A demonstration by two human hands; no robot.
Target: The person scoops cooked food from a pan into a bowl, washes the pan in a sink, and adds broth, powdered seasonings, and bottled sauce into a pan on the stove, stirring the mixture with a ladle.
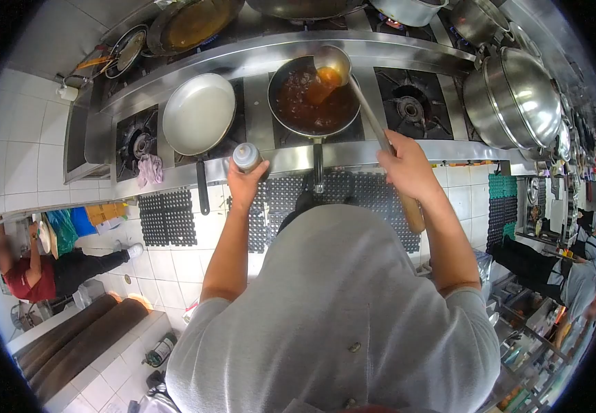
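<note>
My right hand (408, 165) is closed around the long handle of a ladle (337, 60). The ladle's bowl is tipped over a dark frying pan (317, 131), and orange-red liquid runs from it. Dark red-brown sauce (294, 100) with bubbles covers the bottom of this pan. In my left hand (244, 186) is a bottle (247, 154) with a pale top, gripped upright at the stove's front edge. Left of the sauce pan stands a white-lined frying pan (199, 113), its black handle pointing towards me. Fingers partly hide the bottle's body.
Bare burners (410, 107) flank the pans. A large steel pot (514, 96) stands at right, and a wok with brown liquid (198, 24) at the back left. A pink cloth (150, 170) lies on the front edge. Other people are at far left (29, 265) and far right (580, 275).
</note>
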